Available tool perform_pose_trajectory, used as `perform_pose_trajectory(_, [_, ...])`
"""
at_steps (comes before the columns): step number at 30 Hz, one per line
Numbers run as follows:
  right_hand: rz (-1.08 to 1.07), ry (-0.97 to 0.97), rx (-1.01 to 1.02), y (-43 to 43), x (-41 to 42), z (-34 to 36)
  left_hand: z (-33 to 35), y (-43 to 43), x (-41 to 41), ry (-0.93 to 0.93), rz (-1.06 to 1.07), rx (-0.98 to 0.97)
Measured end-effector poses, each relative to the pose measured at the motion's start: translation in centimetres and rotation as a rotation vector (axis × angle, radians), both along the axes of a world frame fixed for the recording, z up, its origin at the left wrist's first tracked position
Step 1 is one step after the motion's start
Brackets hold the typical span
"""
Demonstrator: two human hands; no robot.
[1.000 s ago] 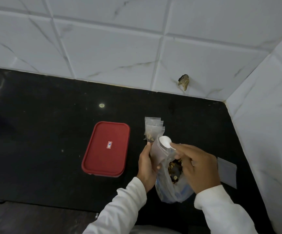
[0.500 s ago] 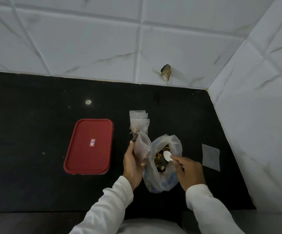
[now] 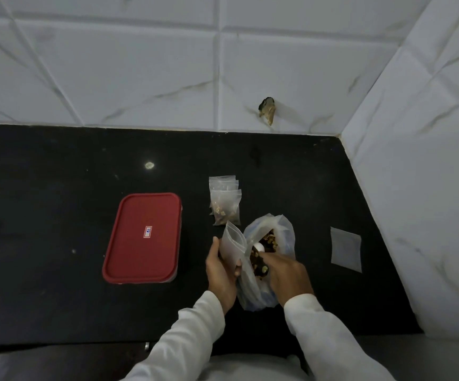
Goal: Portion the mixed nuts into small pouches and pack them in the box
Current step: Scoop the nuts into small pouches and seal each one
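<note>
Inside the nut bag (image 3: 285,232), the spoon (image 3: 258,247) has dipped.

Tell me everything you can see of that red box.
The box is a flat rectangle with rounded corners, shut under a glossy red lid, plastic by the look. A small white sticker with a red border sits mid-lid. It lies flat on the black counter, left of the pouches; nothing else touches it.
</note>
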State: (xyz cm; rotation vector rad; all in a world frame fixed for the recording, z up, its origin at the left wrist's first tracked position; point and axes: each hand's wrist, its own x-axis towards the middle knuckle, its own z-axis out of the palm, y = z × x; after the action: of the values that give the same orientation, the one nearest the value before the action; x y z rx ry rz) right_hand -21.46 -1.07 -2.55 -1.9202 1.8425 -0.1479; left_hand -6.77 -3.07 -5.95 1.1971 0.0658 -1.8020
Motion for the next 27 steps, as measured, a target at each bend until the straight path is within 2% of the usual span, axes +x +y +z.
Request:
perform_pose_trajectory(3, [-0.029,0.034,0.284,-0.6,-0.2,1.0,-0.4,-0.2,-0.3,0.034,0.033,0.052])
perform_pose_trajectory(4, [-0.029,0.007,0.312,-0.7,-0.5,1.3,-0.5,-0.3,-0.3,0.056,0.048,0.069])
perform_pose_trajectory(9, [-0.054,-0.189,0.243,-0.2,-0.9,1.0,-1.0,-0.7,-0.6,0.045,0.073,0.054])
perform_pose_trajectory(14, [-0.188,-0.327,0.29,-1.6,-0.4,1.2,-0.8,-0.5,-0.6,0.094,0.06,-0.012])
perform_pose_trajectory(21, [-0.349,-0.434,0.414,-2.7,-1.7,1.9,-1.5,-0.1,-0.2,-0.017,0.019,-0.085])
perform_pose_trajectory(27, [-0.412,-0.532,0.388,-2.2,-3.2,1.8,-1.1,-0.4,0.4,-0.044,-0.008,-0.177])
